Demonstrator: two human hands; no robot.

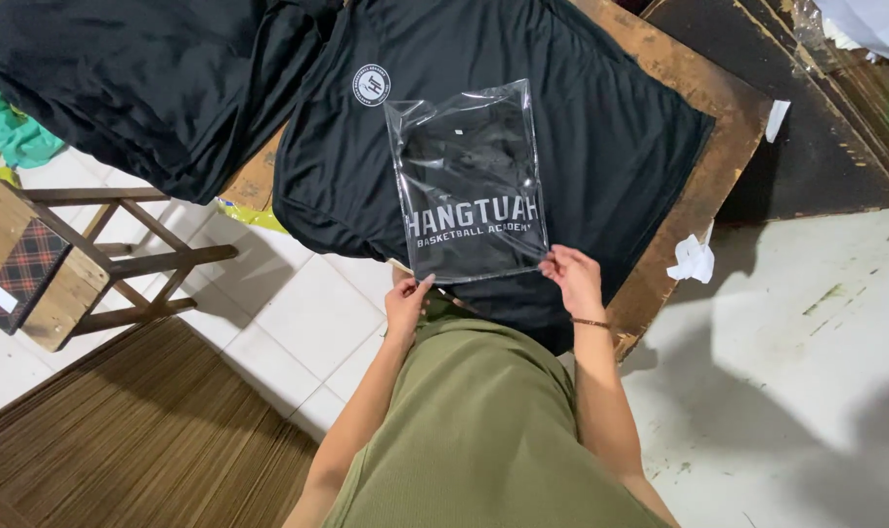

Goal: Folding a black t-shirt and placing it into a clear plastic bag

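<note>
— Right, start from the left: what sits off that side?

— A wooden stool (68, 264) on the tiled floor, with a heap of black cloth (141, 78) above it hanging over the table's edge. Neither touches the work.

— And the hands?

— The left hand (406, 305) pinches the near left corner of the clear plastic bag (469, 181), fingers closed on the edge. The bag lies flat on a black shirt (562, 108) spread across the wooden table (718, 127), its open end toward the person, a folded dark garment already inside with pale lettering showing through.

— The other side?

— The right hand (571, 279) grips the near right corner the same way, thumb on top.

— So how would you handle it well from here?

— I'd judge the thing is to keep both corners level and pull evenly, so the film stays taut and the garment inside doesn't bunch. Smooth trapped air toward the mouth before closing it. The spread shirt underneath is slippery-looking; dragging the bag could wrinkle it, so lifting slightly seems wiser.

— Anything further right?

— Only crumpled white paper (694, 260) on the floor beside the table's corner, well clear.
</note>
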